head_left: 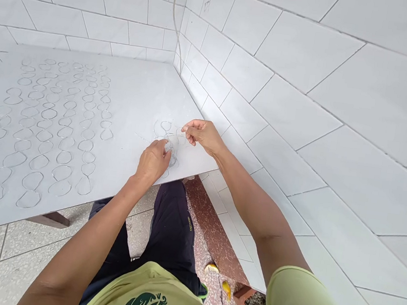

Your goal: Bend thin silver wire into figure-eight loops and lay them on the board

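Observation:
A loose tangle of thin wire loops (173, 158) lies near the table's front edge, at its right end. My left hand (153, 160) rests against the tangle's left side, its fingers bent and thumb close to them over the wires. Just beyond and to the right, my right hand (201, 134) is raised slightly with thumb and forefinger pinched together. A fine wire seems to run from that pinch towards the tangle; its exact shape is hard to make out. Parts of the tangle are hidden beneath my left fingers.
Several rows of figure-eight wire loops (44, 136) lie across the left part of the pale table (136, 93). A tiled wall (270, 101) closes off the right side and back. A cable (175, 8) hangs in the corner. Yellow bits (226, 289) lie on the floor.

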Tool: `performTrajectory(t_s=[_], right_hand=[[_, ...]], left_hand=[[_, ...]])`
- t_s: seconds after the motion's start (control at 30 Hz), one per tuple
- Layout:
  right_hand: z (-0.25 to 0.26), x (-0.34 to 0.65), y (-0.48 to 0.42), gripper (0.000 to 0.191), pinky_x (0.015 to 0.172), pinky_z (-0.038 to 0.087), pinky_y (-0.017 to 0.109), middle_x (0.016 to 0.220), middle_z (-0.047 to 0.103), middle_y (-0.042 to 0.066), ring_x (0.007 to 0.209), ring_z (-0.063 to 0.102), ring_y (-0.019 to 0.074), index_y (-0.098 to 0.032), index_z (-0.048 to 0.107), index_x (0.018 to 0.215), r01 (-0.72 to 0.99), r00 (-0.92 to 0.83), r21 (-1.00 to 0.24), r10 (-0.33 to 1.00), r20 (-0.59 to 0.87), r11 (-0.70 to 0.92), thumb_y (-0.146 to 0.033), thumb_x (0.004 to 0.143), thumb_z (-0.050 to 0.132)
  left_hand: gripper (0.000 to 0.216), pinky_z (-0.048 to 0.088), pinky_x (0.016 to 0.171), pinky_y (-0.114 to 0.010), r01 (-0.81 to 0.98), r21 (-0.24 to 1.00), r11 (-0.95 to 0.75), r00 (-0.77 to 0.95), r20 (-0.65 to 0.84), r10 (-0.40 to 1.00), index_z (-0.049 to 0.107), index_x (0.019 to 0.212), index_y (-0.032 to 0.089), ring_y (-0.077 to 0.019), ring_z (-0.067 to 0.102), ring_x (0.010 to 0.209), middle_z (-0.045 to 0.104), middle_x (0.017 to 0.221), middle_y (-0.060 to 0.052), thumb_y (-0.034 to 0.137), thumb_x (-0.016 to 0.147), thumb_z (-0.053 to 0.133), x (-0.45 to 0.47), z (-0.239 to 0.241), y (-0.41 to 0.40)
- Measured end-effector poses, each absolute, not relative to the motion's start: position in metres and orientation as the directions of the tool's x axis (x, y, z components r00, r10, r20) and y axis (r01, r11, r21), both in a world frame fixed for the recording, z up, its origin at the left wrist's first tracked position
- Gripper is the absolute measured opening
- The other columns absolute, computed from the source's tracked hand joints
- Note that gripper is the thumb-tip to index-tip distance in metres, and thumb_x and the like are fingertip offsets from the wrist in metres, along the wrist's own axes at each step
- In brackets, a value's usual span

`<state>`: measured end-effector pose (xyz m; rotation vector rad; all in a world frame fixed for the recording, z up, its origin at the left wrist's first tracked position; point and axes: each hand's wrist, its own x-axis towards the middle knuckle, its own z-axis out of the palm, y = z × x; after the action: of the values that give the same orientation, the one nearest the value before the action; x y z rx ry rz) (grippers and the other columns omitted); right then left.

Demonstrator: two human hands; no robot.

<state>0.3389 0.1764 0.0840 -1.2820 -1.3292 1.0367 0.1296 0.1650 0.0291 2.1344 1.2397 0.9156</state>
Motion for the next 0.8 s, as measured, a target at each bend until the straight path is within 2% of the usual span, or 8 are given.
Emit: performTrajectory(t_s=[0.07,0.17,0.23,0.3,0.4,0.5,0.57,0.8], right_hand=[[0.093,0.34,0.169,0.008,0.045,0.041,0.02,0.065,0.064,0.0,0.052,0.054,0.008,-0.013,0.073,0.082,0.22,0.01,-0.969,0.993,0.116,0.111,-0.02,0.088,0.074],[0.103,0.334,0.158,0.013,0.048,0.042,0.019,0.067,0.064,0.0,0.054,0.054,0.0077,-0.014,0.074,0.084,0.333,-0.052,-0.931,0.989,0.138,0.147,-0.024,0.091,0.072],[0.106,0.325,0.152,0.015,0.051,0.043,0.019,0.067,0.065,0.0,0.056,0.054,0.0077,-0.014,0.075,0.086,0.39,-0.098,-0.905,0.985,0.141,0.168,-0.027,0.093,0.071],[0.106,0.313,0.148,0.016,0.054,0.045,0.019,0.068,0.064,0.0,0.059,0.055,0.0084,-0.015,0.076,0.087,0.416,-0.154,-0.887,0.977,0.151,0.202,-0.029,0.094,0.071],[0.102,0.293,0.148,0.018,0.059,0.048,0.02,0.069,0.064,0.0,0.065,0.058,0.0101,-0.016,0.076,0.088,0.407,-0.235,-0.877,0.957,0.167,0.253,-0.031,0.095,0.069],[0.096,0.278,0.151,0.018,0.058,0.048,0.02,0.068,0.064,-0.001,0.064,0.058,0.0099,-0.016,0.076,0.088,0.378,-0.297,-0.891,0.944,0.141,0.252,-0.03,0.095,0.069],[0.091,0.271,0.154,0.019,0.056,0.047,0.019,0.067,0.063,-0.001,0.06,0.056,0.009,-0.015,0.075,0.088,0.347,-0.328,-0.91,0.938,0.111,0.229,-0.032,0.095,0.069],[0.076,0.256,0.163,0.025,0.05,0.046,0.02,0.069,0.066,-0.001,0.054,0.055,0.0082,-0.013,0.074,0.089,0.191,-0.41,-0.973,0.911,0.038,0.126,-0.038,0.092,0.075]], left_hand=[[0.042,0.053,0.078,-0.036,0.472,0.793,-0.385,0.343,0.238,0.909,0.067,0.131,0.013,-0.023,0.07,0.084,0.075,0.1,-0.012,0.022,0.094,0.051,0.119,0.037,0.16],[0.042,0.054,0.063,-0.033,0.128,0.992,0.023,0.356,-0.067,0.932,0.066,0.127,0.012,-0.0241,0.075,0.081,0.077,0.11,-0.016,0.032,0.098,0.044,0.101,0.052,0.153],[0.052,0.054,0.059,-0.035,-0.063,0.95,0.306,0.479,-0.24,0.845,0.067,0.121,0.009,-0.0285,0.077,0.086,0.077,0.111,-0.022,0.048,0.102,0.038,0.093,0.061,0.148],[0.068,0.055,0.058,-0.035,-0.123,0.884,0.451,0.601,-0.295,0.742,0.069,0.113,0.01,-0.0307,0.077,0.087,0.078,0.108,-0.024,0.066,0.102,0.034,0.088,0.066,0.142],[0.078,0.046,0.047,-0.03,-0.155,0.862,0.483,0.652,-0.279,0.705,0.07,0.101,0.014,-0.0228,0.07,0.067,0.074,0.088,-0.017,0.082,0.096,0.033,0.088,0.064,0.129],[0.075,0.025,0.037,-0.022,-0.252,0.859,0.445,0.559,-0.247,0.792,0.065,0.086,0.018,-0.0112,0.045,0.045,0.052,0.062,-0.001,0.086,0.094,0.036,0.089,0.055,0.115],[0.072,0.016,0.036,-0.02,-0.312,0.849,0.427,0.501,-0.235,0.833,0.06,0.08,0.019,-0.0076,0.033,0.041,0.04,0.058,0.004,0.087,0.093,0.038,0.088,0.051,0.108],[0.073,0.015,0.038,-0.02,-0.335,0.872,0.357,0.383,-0.22,0.897,0.054,0.076,0.021,-0.0061,0.024,0.038,0.032,0.055,0.007,0.088,0.093,0.031,0.079,0.044,0.098]])
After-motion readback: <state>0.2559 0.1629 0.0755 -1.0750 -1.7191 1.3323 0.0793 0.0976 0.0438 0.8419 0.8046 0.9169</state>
